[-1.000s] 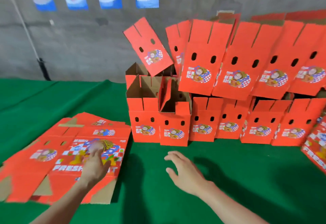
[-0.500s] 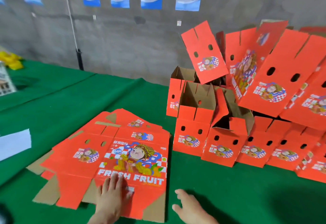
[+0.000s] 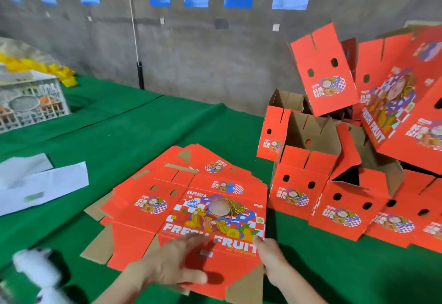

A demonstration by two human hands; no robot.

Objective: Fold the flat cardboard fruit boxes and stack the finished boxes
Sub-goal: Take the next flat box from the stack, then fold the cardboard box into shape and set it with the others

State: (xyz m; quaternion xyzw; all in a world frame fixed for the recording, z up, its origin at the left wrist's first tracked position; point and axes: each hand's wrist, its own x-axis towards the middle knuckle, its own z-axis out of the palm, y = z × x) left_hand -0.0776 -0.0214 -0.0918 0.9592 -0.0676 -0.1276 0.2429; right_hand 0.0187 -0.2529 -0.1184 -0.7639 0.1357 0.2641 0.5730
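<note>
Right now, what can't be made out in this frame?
Head view only.
- White object, bottom left: motion blur, unidentifiable.
- Right hand at the flat box's edge: grip or mere touch unclear.
- Folded boxes: pile cut off by right edge.
- Crate: contents too small behind its lattice.

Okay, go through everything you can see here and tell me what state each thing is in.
flat boxes, unfolded, stacked printed side up on the green cloth.
left hand, fingers straight, pressing the top one.
right hand, at the top one's right edge; grip unclear.
folded boxes, erected, tops open, piled unevenly, some tilted.
white crate, upright, holding items.
white paper, lying flat.
</note>
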